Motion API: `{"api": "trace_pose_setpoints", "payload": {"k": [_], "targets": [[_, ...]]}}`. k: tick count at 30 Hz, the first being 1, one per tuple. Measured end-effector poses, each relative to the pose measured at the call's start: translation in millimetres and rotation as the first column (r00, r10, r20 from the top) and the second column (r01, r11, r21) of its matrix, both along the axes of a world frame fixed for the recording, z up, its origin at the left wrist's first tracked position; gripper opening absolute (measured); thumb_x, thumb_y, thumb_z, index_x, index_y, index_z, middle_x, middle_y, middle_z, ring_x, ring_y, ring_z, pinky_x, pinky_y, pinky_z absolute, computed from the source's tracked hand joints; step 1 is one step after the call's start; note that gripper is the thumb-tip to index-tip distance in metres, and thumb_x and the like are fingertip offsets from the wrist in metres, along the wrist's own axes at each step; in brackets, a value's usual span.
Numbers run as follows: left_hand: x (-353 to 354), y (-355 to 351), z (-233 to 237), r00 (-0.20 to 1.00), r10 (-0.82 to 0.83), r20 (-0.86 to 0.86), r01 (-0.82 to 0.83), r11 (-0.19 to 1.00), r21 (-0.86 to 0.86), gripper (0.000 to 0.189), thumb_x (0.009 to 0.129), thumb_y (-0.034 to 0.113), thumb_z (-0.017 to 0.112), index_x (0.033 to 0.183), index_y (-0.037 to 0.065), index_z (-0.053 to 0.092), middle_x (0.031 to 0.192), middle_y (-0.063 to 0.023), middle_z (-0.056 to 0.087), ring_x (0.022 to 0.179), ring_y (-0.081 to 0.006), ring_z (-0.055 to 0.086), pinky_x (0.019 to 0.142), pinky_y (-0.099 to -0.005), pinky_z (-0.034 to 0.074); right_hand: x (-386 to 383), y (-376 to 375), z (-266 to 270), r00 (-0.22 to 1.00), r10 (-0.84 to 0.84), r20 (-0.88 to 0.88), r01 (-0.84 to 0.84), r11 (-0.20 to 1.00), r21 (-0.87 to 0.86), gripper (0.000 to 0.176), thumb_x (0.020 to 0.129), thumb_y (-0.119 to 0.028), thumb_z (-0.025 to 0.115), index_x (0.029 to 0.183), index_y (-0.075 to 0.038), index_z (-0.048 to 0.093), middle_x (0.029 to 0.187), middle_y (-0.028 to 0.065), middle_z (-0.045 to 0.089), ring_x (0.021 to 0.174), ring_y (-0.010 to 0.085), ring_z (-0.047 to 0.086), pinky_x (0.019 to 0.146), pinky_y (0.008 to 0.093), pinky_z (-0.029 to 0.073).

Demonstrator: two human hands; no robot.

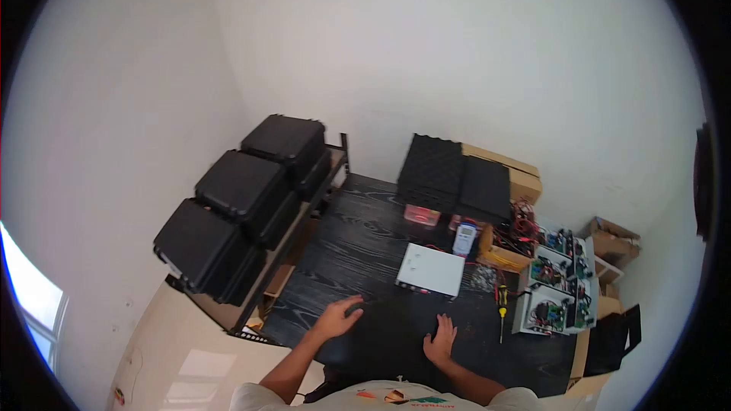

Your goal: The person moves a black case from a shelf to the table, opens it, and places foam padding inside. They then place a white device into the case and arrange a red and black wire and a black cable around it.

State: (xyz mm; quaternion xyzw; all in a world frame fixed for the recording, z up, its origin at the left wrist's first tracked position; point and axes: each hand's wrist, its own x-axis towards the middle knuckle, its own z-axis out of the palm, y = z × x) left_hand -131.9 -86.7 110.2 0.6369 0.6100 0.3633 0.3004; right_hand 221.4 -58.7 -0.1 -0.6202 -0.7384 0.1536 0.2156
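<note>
My left hand (337,319) rests over the near part of the black wood-grain table (358,228), fingers stretched and thumb apart, holding nothing. To its right, my right hand (440,341) lies with its fingers extended, also with nothing in it. Beyond both hands sits a flat white metal box (431,270) with connectors along its near edge. Behind its right corner stands a handheld multimeter (464,238) with a pale screen. A screwdriver (502,301) with a yellow and black handle lies to the right, its shaft pointing toward me.
Black hard cases (240,181) are stacked on a rack at left. Black foam blocks (432,171) stand at the back beside a cardboard box (524,176). On the right are a carton of wires (509,247), a bag of small parts (483,278) and opened units with circuit boards (550,274).
</note>
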Motion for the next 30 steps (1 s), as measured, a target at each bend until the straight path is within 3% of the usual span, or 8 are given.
{"api": "trace_pose_setpoints", "payload": {"k": [3, 5, 8, 11, 15, 22, 25, 30], "targets": [[-68.8, -39.2, 107.3, 0.984, 0.161, -0.075, -0.14, 0.962, 0.234, 0.034, 0.096, 0.015, 0.075, 0.128, 0.004, 0.072, 0.137, -0.0163, 0.072, 0.131, -0.0343, 0.066, 0.113, -0.0421, 0.051, -62.4, -0.5, 5.1, 0.907, 0.332, -0.259, -0.328, 0.943, 0.061, 0.069, 0.087, -0.005, 0.069, 0.153, -0.001, 0.047, 0.154, 0.0231, 0.054, 0.145, 0.0429, 0.05, 0.12, 0.0525, 0.039], [-118.8, -61.9, 169.8, 0.93, 0.318, -0.185, -0.213, 0.875, 0.434, 0.032, 0.087, 0.007, 0.076, 0.118, 0.003, 0.074, 0.129, -0.0172, 0.074, 0.125, -0.0374, 0.068, 0.111, -0.0447, 0.052, -129.6, 0.1, 37.5, 0.783, 0.329, -0.528, -0.496, 0.843, -0.21, 0.068, 0.092, -0.004, 0.071, 0.155, -0.002, 0.046, 0.154, 0.0216, 0.055, 0.137, 0.038, 0.06, 0.112, 0.0472, 0.049], [-209.8, -88.0, 221.6, 0.775, 0.584, -0.241, -0.317, 0.69, 0.651, 0.027, 0.083, 0.001, 0.07, 0.109, 0.002, 0.074, 0.122, -0.0172, 0.075, 0.121, -0.0391, 0.068, 0.11, -0.0492, 0.051, -228.4, 2.2, 88.8, 0.515, 0.439, -0.736, -0.761, 0.63, -0.157, 0.068, 0.1, -0.005, 0.067, 0.162, -0.005, 0.039, 0.16, 0.019, 0.05, 0.133, 0.0325, 0.063, 0.111, 0.0419, 0.052], [-317.7, -102.5, 217.8, 0.602, 0.761, -0.241, -0.463, 0.579, 0.671, 0.032, 0.094, 0.008, 0.068, 0.125, 0.002, 0.069, 0.135, -0.019, 0.069, 0.129, -0.0405, 0.063, 0.114, -0.0479, 0.047, -308.1, 2.0, 145.4, 0.368, 0.545, -0.754, -0.889, 0.443, -0.113, 0.076, 0.103, -0.004, 0.065, 0.168, -0.009, 0.027, 0.169, 0.0193, 0.037, 0.141, 0.0353, 0.057, 0.114, 0.0437, 0.049], [-434.0, -115.4, 173.9, 0.372, 0.864, -0.339, -0.686, 0.502, 0.527, 0.048, 0.101, 0.03, 0.07, 0.138, 0.0, 0.064, 0.144, -0.0238, 0.063, 0.136, -0.0418, 0.057, 0.118, -0.048, 0.043, -387.5, -4.4, 203.0, 0.252, 0.464, -0.849, -0.953, 0.272, -0.135, 0.092, 0.104, -0.004, 0.064, 0.173, -0.016, 0.004, 0.178, 0.0175, 0.012, 0.153, 0.0398, 0.042, 0.117, 0.0467, 0.045], [-496.5, -124.8, 153.7, 0.588, 0.805, 0.08, -0.809, 0.583, 0.071, 0.059, 0.097, 0.039, 0.076, 0.137, -0.004, 0.065, 0.127, -0.0215, 0.073, 0.119, -0.0316, 0.069, 0.106, -0.0423, 0.052, -464.9, -14.2, 220.6, 0.09, 0.276, -0.957, -0.993, 0.093, -0.066, 0.1, 0.106, -0.003, 0.059, 0.172, -0.025, -0.013, 0.18, 0.0151, -0.016, 0.165, 0.0371, 0.011, 0.128, 0.0504, 0.025], [-482.4, -129.4, 162.9, 0.636, 0.772, -0.004, -0.764, 0.631, 0.134, 0.055, 0.097, 0.035, 0.076, 0.135, -0.003, 0.066, 0.122, -0.0195, 0.074, 0.113, -0.0285, 0.07, 0.102, -0.0402, 0.053, -472.6, -25.3, 217.2, 0.032, 0.112, -0.993, -0.995, 0.094, -0.022, 0.097, 0.107, -0.008, 0.057, 0.172, -0.026, -0.014, 0.179, 0.0155, -0.018, 0.166, 0.036, 0.008, 0.13, 0.05, 0.021], [-444.6, -152.3, 184.6, 0.56, 0.828, 0.027, -0.792, 0.526, 0.309, 0.05, 0.097, 0.029, 0.076, 0.133, -0.004, 0.067, 0.119, -0.0192, 0.075, 0.112, -0.0288, 0.07, 0.102, -0.0403, 0.053, -440.3, -29.7, 246.8, 0.014, -0.015, -1.0, -0.996, 0.086, -0.016, 0.095, 0.109, -0.02, 0.056, 0.172, -0.023, -0.014, 0.18, 0.0162, -0.012, 0.166, 0.0354, 0.013, 0.13, 0.049, 0.021]]}}
